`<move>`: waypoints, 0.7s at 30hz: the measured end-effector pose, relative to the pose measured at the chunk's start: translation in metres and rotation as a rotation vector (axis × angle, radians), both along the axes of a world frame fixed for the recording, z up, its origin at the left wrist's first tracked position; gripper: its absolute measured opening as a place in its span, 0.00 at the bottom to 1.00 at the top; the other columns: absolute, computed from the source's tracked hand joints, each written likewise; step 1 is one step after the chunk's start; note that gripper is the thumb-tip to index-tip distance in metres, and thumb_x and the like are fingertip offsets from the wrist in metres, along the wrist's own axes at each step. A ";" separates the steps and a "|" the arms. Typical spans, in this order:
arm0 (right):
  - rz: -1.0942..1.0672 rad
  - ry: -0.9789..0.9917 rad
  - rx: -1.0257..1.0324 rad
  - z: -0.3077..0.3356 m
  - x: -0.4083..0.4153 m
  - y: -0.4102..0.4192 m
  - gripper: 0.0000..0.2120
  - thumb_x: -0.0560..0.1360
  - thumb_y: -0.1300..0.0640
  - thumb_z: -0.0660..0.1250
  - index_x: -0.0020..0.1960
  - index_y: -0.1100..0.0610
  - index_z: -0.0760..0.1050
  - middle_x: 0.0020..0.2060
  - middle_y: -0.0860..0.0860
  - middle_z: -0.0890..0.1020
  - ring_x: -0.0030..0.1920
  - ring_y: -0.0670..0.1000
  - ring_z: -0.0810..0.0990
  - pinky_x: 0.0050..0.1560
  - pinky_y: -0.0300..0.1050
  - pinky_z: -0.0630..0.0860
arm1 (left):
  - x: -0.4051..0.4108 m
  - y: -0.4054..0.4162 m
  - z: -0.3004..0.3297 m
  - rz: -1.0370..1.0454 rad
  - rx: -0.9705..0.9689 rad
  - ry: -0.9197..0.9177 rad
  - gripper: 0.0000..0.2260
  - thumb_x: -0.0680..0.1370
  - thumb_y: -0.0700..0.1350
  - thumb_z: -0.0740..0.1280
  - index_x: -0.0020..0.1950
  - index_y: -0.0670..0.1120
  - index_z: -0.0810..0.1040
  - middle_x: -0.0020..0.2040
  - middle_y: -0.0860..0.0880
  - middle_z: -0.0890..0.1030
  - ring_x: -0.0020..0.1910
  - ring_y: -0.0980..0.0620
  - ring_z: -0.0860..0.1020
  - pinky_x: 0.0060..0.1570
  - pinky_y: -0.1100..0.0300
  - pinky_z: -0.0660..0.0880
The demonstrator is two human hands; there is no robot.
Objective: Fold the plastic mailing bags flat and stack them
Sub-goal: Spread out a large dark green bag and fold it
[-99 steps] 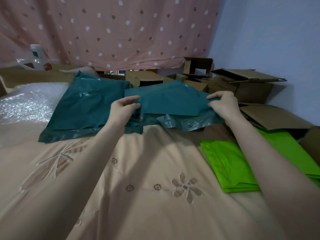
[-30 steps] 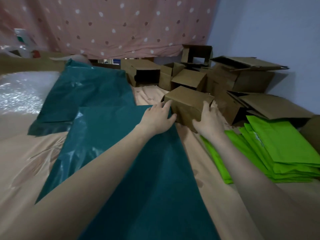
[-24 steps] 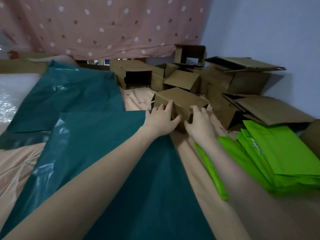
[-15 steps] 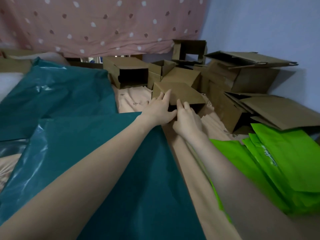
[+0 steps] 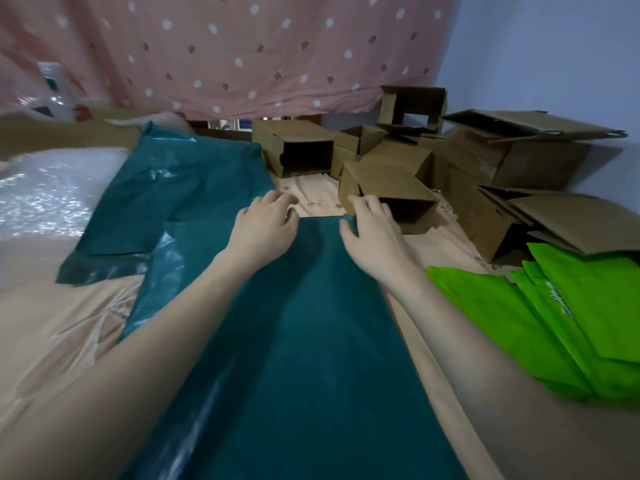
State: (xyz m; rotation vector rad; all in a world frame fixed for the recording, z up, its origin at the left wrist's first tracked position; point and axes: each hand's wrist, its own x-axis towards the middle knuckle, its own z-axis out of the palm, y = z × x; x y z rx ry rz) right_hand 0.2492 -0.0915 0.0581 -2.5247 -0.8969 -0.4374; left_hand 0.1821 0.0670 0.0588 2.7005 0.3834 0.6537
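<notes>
Cardboard box (image 5: pixel 388 192) just beyond right hand (image 5: pixel 372 233), by teal bag (image 5: pixel 294 341) far edge.

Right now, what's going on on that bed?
A person has a long dark teal plastic mailing bag spread on the beige bedsheet. The left hand and right hand rest at its far edge. More teal bags lie left, bright green bags right, brown cardboard boxes behind.

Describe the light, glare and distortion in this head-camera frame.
Head view: dim, even room light; glare streaks on the bubble wrap and the teal bag's glossy left edge; soft shadow beneath the left hand; wide-angle stretch swells both forearms near the lower corners; edges slightly soft.
</notes>
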 end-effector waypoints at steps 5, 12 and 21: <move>0.149 0.143 -0.187 -0.016 -0.035 0.028 0.28 0.80 0.43 0.50 0.77 0.50 0.49 0.77 0.48 0.49 0.76 0.51 0.47 0.74 0.59 0.49 | -0.047 0.026 -0.026 0.091 0.039 0.251 0.24 0.81 0.55 0.51 0.75 0.48 0.58 0.77 0.49 0.57 0.75 0.47 0.55 0.72 0.48 0.51; 0.101 0.301 -0.298 -0.033 -0.056 0.031 0.29 0.78 0.39 0.50 0.75 0.49 0.55 0.75 0.48 0.58 0.74 0.54 0.55 0.71 0.58 0.54 | -0.074 0.028 -0.040 0.045 0.090 0.332 0.26 0.80 0.60 0.49 0.76 0.53 0.55 0.77 0.53 0.54 0.76 0.52 0.51 0.73 0.52 0.48; 0.190 0.267 -0.293 -0.031 -0.049 0.068 0.24 0.80 0.47 0.47 0.76 0.50 0.56 0.76 0.48 0.57 0.76 0.49 0.51 0.74 0.61 0.42 | -0.060 0.042 -0.031 0.058 0.108 0.392 0.24 0.77 0.63 0.48 0.73 0.62 0.59 0.74 0.57 0.61 0.74 0.50 0.56 0.68 0.46 0.51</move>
